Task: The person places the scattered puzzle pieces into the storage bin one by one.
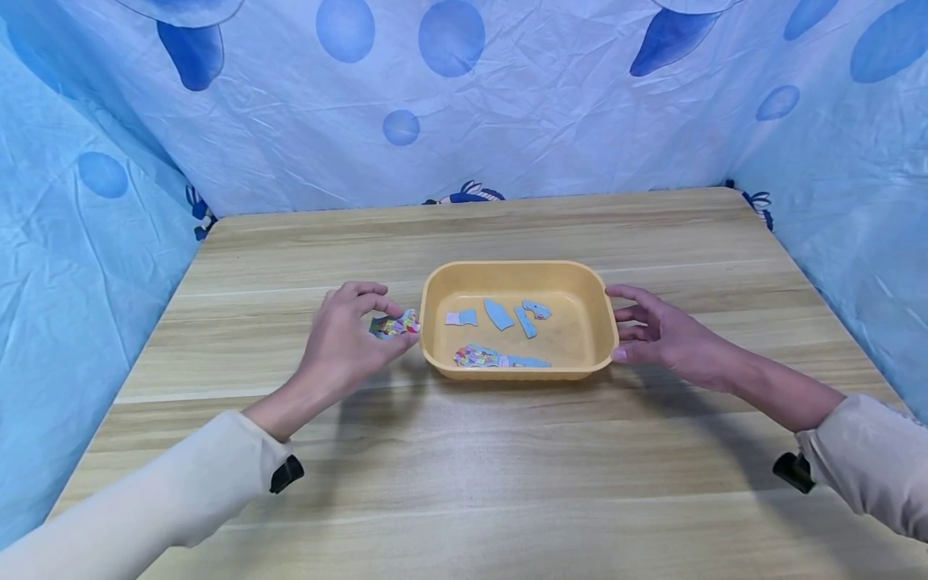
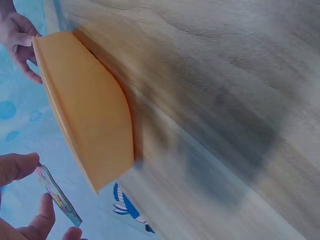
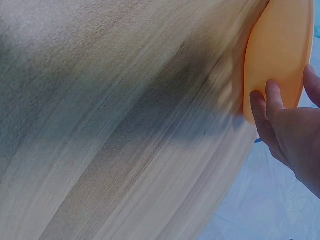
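Note:
Between thumb and fingers, my left hand (image 1: 348,330) pinches a small flat cutout piece (image 1: 395,324) with a multicoloured pattern, just outside the left end of a yellow plastic tray (image 1: 518,270). Seen edge-on in the left wrist view, the piece (image 2: 57,195) is thin, like card or wood. At the tray's opposite end, my right hand (image 1: 670,334) touches the rim and outer wall with spread, loosely bent fingers (image 3: 272,95). Inside the tray lie several light-blue cutout pieces (image 1: 498,314), some partly pink, and a multicoloured one (image 1: 477,356) near the front wall.
The tray stands on a wood-grain table (image 1: 464,467). Blue patterned cloth (image 1: 464,113) hangs behind the table and along both sides. Small dark devices (image 1: 287,474) sit at both sleeve cuffs.

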A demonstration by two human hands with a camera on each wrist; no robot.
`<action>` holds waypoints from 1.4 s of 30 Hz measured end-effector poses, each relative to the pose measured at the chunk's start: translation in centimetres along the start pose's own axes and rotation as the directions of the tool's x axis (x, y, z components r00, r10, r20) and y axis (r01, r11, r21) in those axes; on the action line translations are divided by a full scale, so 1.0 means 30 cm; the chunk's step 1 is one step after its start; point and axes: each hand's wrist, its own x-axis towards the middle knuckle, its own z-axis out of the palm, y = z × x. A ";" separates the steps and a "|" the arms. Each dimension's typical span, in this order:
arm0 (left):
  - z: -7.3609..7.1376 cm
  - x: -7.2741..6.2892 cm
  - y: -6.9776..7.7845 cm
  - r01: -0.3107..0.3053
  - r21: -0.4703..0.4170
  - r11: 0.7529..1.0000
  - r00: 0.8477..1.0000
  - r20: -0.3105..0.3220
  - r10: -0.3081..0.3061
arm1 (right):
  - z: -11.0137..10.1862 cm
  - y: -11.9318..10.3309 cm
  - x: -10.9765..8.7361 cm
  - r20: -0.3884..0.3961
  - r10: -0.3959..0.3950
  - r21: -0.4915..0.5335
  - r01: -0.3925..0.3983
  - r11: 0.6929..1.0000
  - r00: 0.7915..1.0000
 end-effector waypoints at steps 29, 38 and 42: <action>0.100 0.134 0.224 -0.140 0.066 0.988 0.981 0.141 0.130 | 0.003 -0.002 0.000 -0.010 0.007 -0.003 -0.007 1.000 1.000; 0.174 0.185 0.316 -0.127 0.163 0.978 0.953 0.293 0.075 | 0.002 -0.007 0.000 -0.010 0.019 -0.005 -0.019 1.000 1.000; 0.205 0.195 0.342 -0.158 0.208 0.965 0.937 0.340 0.080 | 0.001 -0.008 0.002 -0.008 0.022 0.001 -0.022 1.000 1.000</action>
